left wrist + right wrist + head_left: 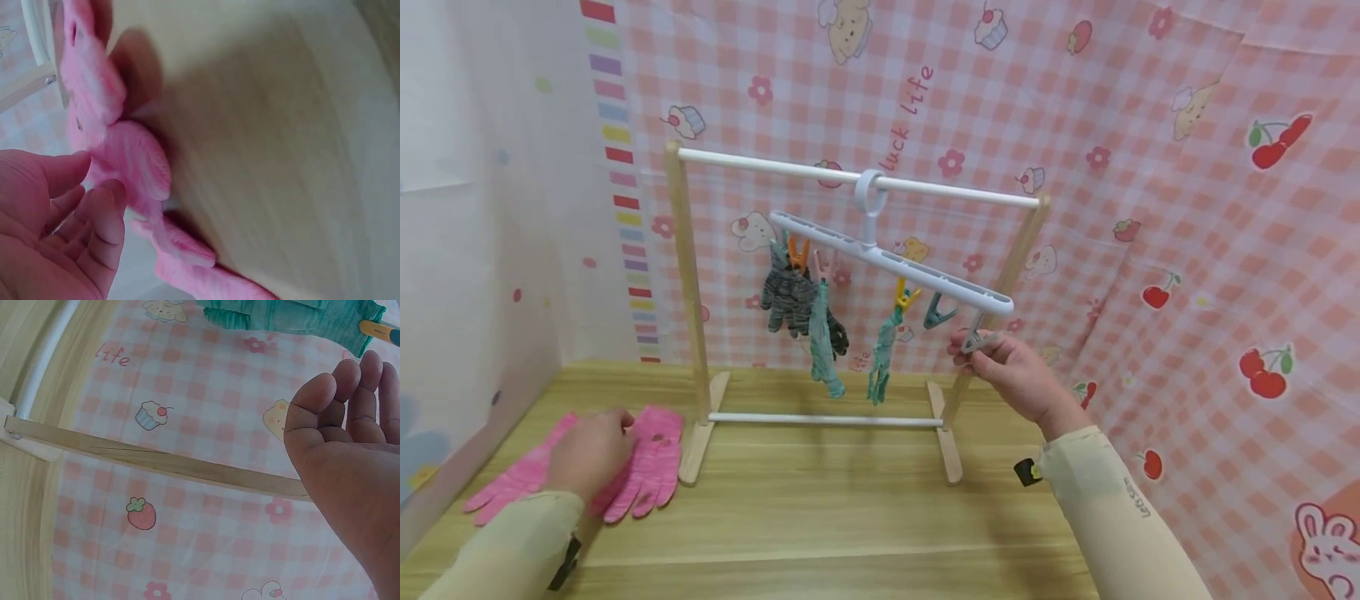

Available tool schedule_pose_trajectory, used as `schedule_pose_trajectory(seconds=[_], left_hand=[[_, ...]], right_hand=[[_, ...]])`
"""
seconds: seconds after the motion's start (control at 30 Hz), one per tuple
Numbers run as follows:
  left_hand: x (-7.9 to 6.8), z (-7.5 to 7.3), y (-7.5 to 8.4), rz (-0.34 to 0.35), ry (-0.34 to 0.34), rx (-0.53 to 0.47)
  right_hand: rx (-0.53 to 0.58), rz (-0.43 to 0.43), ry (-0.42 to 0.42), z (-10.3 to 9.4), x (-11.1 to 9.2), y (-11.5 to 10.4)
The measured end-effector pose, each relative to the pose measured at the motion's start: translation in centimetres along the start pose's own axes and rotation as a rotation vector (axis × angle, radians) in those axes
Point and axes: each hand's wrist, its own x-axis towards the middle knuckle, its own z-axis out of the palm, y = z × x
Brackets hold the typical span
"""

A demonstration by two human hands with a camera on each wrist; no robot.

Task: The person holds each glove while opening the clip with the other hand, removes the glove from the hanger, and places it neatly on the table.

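Note:
My right hand (1018, 379) pinches a grey clothespin (974, 342) hanging under the right end of a white hanger (940, 285). In the right wrist view its fingers (312, 400) are curled, with the clothespin hidden. Down at the left, my left hand (591, 454) is over a pair of pink gloves (651, 458) on the table. The left wrist view has its thumb and fingers loosely bent beside the pink knit, a gap between their tips. Dark grey gloves (787, 296) and two narrow teal gloves (882, 357) hang from the hanger by clothespins.
A wooden rack (681, 275) with a white top rail (760, 165) carries the hanger by its ring (870, 193). An unloaded blue-grey clothespin (937, 313) hangs beside the yellow clothespin (906, 294). Pink checked cloth (1187, 208) stands behind and to the right.

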Motion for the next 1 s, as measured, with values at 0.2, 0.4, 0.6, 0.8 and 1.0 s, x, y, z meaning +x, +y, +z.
schedule_pose_trajectory(seconds=[0.2,0.4,0.6,0.8,1.0], left_hand=[[0.0,0.7,-0.2,0.007,-0.023,0.014],[-0.1,0.9,0.2,-0.025,-0.102,0.022],[-0.9,0.7,0.0,-0.049,-0.084,0.012],[-1.5,0.4,-0.1,-0.106,-0.114,-0.003],[-1.8,0.4,0.1,-0.139,-0.114,-0.017]], right_hand=[[-0.001,-0.008,0.001,-0.1,-0.2,0.3],[0.024,-0.016,-0.001,0.2,-0.2,0.4],[0.012,-0.003,0.002,0.3,-0.3,0.6],[0.002,0.009,-0.004,0.2,-0.2,0.8],[-0.013,0.017,0.007,0.2,-0.2,0.9]])
